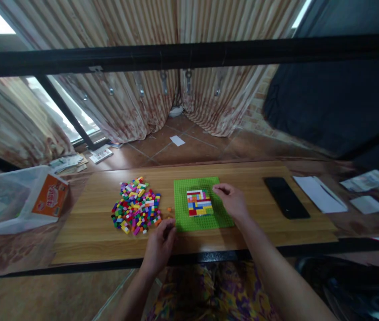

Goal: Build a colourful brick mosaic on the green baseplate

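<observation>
A green studded baseplate [180, 196] lies on the wooden table, with a block of multicoloured toy bricks [199, 203] built up near its middle. My right hand [232, 201] is over the plate's right side, thumb and fingers pinched together beside the block. What sits in that pinch is too small to make out. At the plate's lower left corner is my left hand [160, 243], its fingers curled together; whatever they hold is hidden. Just above that hand a loose orange brick [169, 209] lies on the wood. A heap of loose bricks [138, 207] spreads farther left.
A clear plastic box [12, 180] with an orange label stands beyond the table's left end. On the right lie a black phone-like slab [286, 197] and white paper [318, 194] with a pen. A black metal bar [189, 55] crosses ahead, before the curtains.
</observation>
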The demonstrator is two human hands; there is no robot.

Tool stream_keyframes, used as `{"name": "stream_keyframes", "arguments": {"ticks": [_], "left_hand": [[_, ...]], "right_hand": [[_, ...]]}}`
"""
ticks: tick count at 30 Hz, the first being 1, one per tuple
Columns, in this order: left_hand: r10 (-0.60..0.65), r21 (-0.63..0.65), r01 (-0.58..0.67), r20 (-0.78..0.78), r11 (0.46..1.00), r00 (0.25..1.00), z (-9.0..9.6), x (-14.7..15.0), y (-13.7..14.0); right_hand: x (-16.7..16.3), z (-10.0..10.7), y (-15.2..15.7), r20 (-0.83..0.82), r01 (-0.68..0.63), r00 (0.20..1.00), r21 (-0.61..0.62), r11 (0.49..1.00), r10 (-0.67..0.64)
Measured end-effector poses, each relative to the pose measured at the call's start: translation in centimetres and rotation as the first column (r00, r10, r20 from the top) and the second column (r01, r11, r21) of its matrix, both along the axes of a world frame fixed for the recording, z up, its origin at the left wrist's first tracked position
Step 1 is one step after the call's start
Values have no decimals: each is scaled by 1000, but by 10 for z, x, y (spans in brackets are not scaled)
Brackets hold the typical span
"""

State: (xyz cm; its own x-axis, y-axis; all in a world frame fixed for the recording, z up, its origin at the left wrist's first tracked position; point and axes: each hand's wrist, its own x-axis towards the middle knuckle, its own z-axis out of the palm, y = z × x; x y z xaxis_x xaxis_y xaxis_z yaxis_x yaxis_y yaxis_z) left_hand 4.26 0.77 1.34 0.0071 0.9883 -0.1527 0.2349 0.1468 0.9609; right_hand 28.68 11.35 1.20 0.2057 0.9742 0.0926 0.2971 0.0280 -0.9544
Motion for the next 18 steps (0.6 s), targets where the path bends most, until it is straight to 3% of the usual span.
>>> {"name": "stream_keyframes", "arguments": {"ticks": [7, 18], "left_hand": [[20, -12, -20, -24, 1000, 1000, 2, 1, 0], [13, -6, -13, -41, 1000, 999, -3, 0, 0]], "right_hand": [[-10, -14, 10, -76, -71, 995, -17, 997, 69], [-4, -9, 17, -6, -148, 989, -68, 987, 148]]}}
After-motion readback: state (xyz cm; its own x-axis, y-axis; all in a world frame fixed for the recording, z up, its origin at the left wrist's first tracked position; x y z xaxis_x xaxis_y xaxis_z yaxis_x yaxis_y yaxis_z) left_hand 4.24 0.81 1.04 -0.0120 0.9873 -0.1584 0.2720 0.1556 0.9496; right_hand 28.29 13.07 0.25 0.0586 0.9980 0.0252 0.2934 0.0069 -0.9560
